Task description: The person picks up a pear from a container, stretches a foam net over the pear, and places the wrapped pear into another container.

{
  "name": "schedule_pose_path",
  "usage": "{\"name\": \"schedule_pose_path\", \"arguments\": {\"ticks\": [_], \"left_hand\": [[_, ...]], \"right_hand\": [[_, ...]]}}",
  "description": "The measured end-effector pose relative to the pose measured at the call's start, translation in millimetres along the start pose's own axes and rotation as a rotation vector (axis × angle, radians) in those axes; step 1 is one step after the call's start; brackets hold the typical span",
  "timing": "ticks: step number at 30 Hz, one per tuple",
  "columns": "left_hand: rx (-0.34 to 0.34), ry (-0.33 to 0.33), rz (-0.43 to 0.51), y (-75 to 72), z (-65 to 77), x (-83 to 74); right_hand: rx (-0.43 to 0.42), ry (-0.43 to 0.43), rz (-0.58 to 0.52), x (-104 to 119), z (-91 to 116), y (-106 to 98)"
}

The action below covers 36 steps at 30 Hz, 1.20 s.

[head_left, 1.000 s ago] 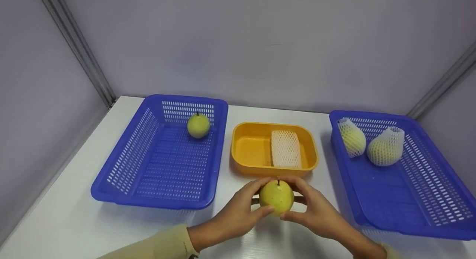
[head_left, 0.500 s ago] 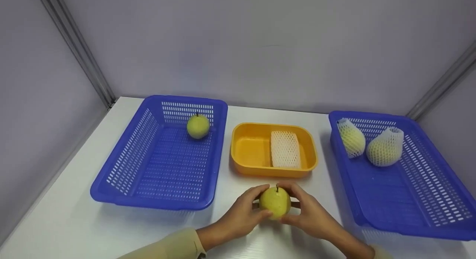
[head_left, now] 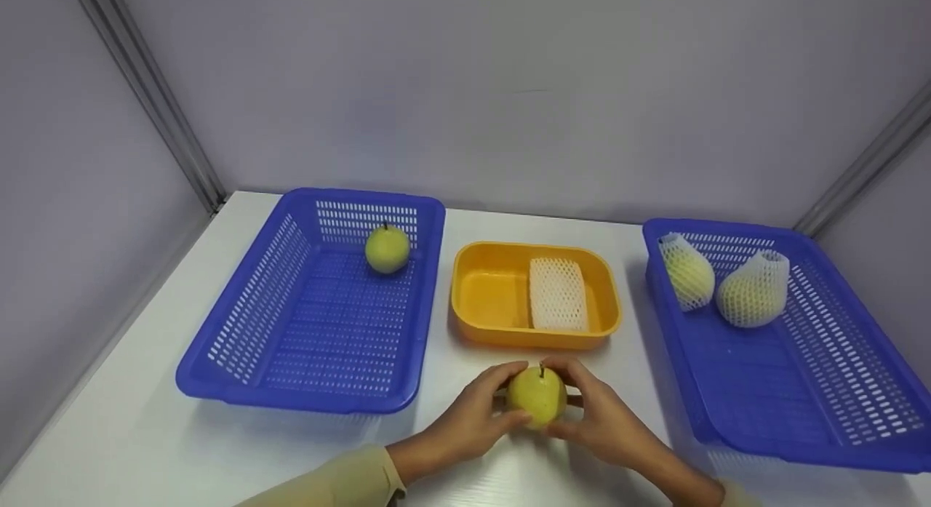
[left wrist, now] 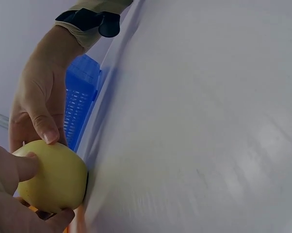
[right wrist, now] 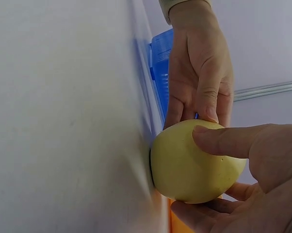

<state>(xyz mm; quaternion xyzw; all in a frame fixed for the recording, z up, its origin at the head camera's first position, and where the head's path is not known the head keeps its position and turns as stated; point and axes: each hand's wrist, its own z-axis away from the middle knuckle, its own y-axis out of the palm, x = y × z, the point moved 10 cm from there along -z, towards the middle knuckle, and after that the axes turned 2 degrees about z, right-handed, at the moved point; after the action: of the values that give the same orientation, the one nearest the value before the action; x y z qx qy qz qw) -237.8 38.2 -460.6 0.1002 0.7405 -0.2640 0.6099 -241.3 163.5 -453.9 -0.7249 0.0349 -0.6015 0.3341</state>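
A yellow-green pear [head_left: 537,399] with a dark stem pointing up is held between both hands, in front of the orange tub. My left hand [head_left: 473,416] grips its left side, thumb on the near face and fingers behind. From the right, my right hand [head_left: 607,423] grips it the same way. Both wrist views show the pear [left wrist: 54,177] with its underside right at the white tabletop. In the right wrist view the two thumbs lie close together on the pear [right wrist: 194,165]. The fingertips behind it are partly hidden.
An orange tub [head_left: 491,332] with a white foam net sleeve [head_left: 558,294] in it stands behind the hands. At left, a blue basket [head_left: 302,401] holds one bare pear [head_left: 388,249]. The right blue basket [head_left: 687,376] holds two net-wrapped pears [head_left: 753,292].
Both hands have lowered the pear slightly towards me and away from the orange tub. Over the last half second they have hardly moved.
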Motion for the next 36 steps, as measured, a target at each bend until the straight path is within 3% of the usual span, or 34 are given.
{"name": "schedule_pose_path", "arguments": {"ticks": [12,15,21,24,29,36], "left_hand": [[-0.035,-0.026,0.112,-3.7,-4.8,7.9],[-0.107,-0.054,0.170,-9.4,-6.4,12.2],[-0.370,-0.188,0.290,-31.5,-9.4,30.2],[-0.464,-0.251,0.340,-40.2,-11.4,39.3],[-0.526,-0.309,0.367,-46.7,-15.7,47.9],[-0.576,-0.318,0.389,-49.3,-18.4,52.0]], "right_hand": [[-0.021,-0.001,0.024,-5,-2,0],[-0.031,0.009,0.024,-6,-1,-1],[-0.049,0.029,0.020,-8,-1,-3],[-0.046,0.038,0.018,-9,-1,-3],[-0.039,0.041,0.026,-9,0,-3],[-0.007,0.026,0.022,-4,2,-2]]}}
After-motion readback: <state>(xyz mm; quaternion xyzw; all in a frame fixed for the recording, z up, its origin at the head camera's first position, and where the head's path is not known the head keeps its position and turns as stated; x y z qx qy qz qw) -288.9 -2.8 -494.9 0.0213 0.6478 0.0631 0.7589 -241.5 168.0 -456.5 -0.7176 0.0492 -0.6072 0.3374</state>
